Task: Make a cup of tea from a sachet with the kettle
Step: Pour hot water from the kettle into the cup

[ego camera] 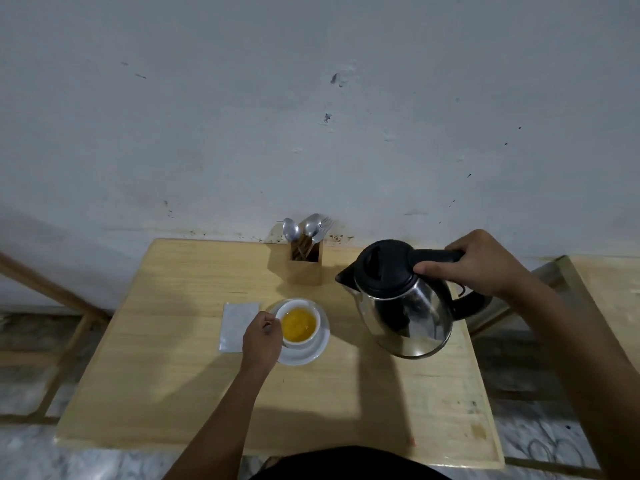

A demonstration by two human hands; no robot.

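**Kettle aloft, cup steadied**

Our right hand [485,263] is clenched round the black handle of the one kettle [401,299], held clear of the table [173,375]; its spout points left, toward the cup. Our left hand [262,337] is closed at the near-left side of the single cup [298,323], though we cannot tell on what. The cup holds yellow liquid and stands on one saucer [311,355]. One white sachet [237,325] lies just left. Behind, a wooden holder [306,268] carries two spoons and a fork.
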